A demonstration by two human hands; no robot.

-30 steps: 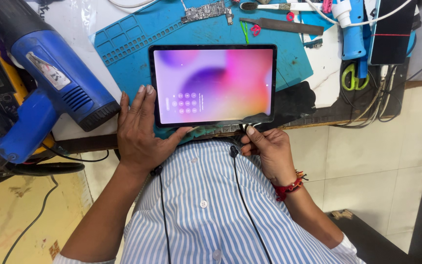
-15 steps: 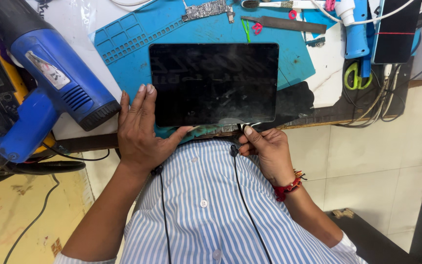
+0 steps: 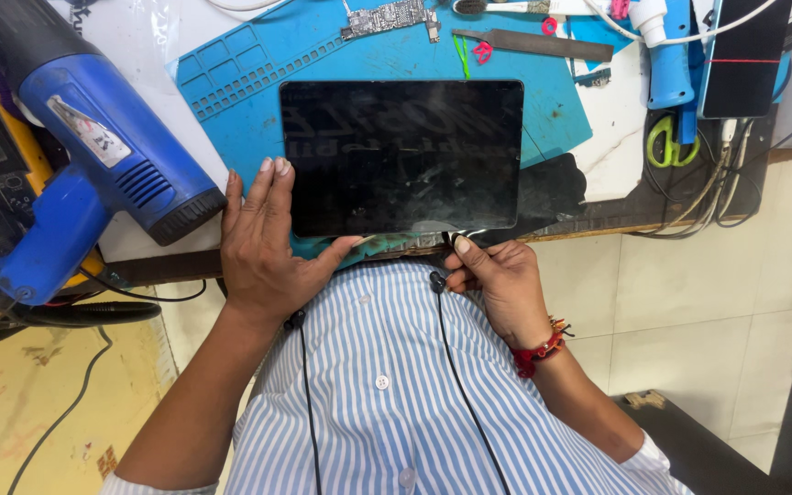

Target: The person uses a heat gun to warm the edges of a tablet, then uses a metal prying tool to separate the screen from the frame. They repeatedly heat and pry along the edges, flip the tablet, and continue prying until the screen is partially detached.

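We have the tablet (image 3: pixel 401 156) lying flat on the blue work mat (image 3: pixel 231 92), its near edge just at the front of the bench, right above our striped shirt (image 3: pixel 387 394). Our left hand (image 3: pixel 268 243) lies open and flat against the tablet's left edge, fingers spread along the side and thumb tucked under the near-left corner, steadying it rather than clamping it. Our right hand (image 3: pixel 497 284) is curled loosely at the near edge below the right part of the screen, thumb tip pressed up toward the rim; we cannot tell whether it pinches a small tool or only touches the frame. The 2 hands sit well apart, 1 at each end of the near edge. We judge that we are in a checking step on the tablet, working along its lower edge while bracing it. Any next move there calls for a steady left hand so the tablet does not slide on the mat, and a light, exact touch from the right thumb at the rim. The blue heat gun (image 3: pixel 93 156) rests to the left, near our left hand but apart from it; scissors (image 3: pixel 666 137) and a phone (image 3: pixel 744 55) lie far right. Against the picture from 1 second ago, the screen is now dark where it glowed pink and purple; our hands sit in much the same places.
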